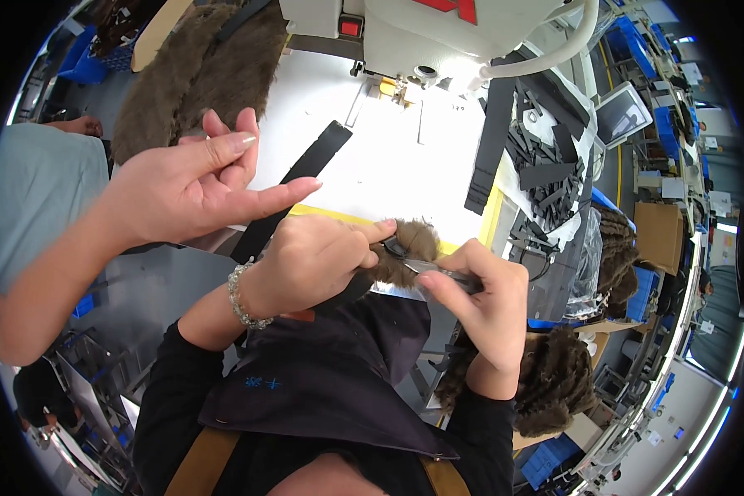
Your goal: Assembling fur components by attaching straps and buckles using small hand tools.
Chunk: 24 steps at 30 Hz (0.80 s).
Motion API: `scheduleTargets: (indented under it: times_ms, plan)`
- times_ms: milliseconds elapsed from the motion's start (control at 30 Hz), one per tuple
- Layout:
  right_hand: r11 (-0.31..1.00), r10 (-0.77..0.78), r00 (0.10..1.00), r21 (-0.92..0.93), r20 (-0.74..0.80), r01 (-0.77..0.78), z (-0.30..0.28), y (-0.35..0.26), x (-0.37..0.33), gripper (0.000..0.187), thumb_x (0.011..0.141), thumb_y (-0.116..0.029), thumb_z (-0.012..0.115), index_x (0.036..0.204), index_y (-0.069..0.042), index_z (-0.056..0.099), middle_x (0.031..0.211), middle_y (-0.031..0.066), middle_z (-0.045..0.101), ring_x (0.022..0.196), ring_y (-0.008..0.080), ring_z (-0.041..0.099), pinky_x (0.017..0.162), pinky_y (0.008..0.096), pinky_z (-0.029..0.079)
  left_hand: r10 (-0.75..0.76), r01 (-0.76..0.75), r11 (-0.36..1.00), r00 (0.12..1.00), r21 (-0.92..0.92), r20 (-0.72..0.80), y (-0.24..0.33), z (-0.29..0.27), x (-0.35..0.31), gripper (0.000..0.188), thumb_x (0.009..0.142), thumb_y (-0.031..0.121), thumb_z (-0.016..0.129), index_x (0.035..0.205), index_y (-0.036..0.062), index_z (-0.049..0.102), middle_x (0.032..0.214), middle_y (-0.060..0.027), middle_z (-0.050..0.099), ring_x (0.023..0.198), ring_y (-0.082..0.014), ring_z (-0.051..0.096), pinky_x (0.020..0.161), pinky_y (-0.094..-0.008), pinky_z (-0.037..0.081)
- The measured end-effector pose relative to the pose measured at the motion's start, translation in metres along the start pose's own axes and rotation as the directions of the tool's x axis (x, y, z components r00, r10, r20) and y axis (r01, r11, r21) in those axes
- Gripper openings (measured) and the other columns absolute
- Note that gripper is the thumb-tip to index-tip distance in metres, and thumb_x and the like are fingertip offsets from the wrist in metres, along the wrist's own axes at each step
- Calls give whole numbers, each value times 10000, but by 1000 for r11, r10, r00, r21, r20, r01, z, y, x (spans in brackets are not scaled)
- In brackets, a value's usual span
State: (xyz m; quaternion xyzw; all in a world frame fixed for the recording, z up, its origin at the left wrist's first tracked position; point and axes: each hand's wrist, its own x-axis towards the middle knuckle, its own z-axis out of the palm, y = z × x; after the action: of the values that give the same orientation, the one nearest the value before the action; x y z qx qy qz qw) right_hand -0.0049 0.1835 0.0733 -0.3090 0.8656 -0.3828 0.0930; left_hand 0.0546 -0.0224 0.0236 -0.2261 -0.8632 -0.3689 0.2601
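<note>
My left hand (314,260), with a beaded bracelet at its wrist, is closed on a small brown fur piece (419,240) at the table's near edge. Its fingers press the fur beside a dark band or loop. In my right hand (492,302) is a small cutting tool with a pointed metal blade (420,266) and dark handle, which looks like thread snips. The blade's tip meets the fur near my left fingertips. A co-worker's hand (198,182) reaches in from the left above my left hand, fingers apart, apparently holding nothing.
Ahead stands a white sewing machine (438,41) over a lit white tabletop (372,178). A black strip (306,169) lies on the left, another black strip (493,149) on the right. Brown fur (202,78) is heaped far left. Black scraps (546,174) cover the right side.
</note>
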Motion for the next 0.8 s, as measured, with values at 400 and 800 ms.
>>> scheduleTargets:
  times_ms: [400, 800]
  plan:
    - [490, 379, 918, 867, -113, -95, 54, 6, -3, 336, 763, -6, 689, 794, -96, 368, 701, -59, 366, 558, -8, 312, 486, 158, 249, 118, -96, 983, 982, 155, -145, 1, 11, 2, 124, 697, 7, 638, 679, 30, 517, 962, -164, 660, 547, -171, 573, 461, -263, 445]
    - [591, 369, 922, 795, -117, -135, 55, -3, 0, 320, 741, 89, 626, 833, -85, 373, 716, -44, 375, 526, -9, 318, 474, 156, 252, -209, 195, 961, 977, -198, -51, 7, 2, 6, 192, 670, 47, 704, 826, 26, 594, 807, -97, 656, 619, -201, 631, 534, -262, 491]
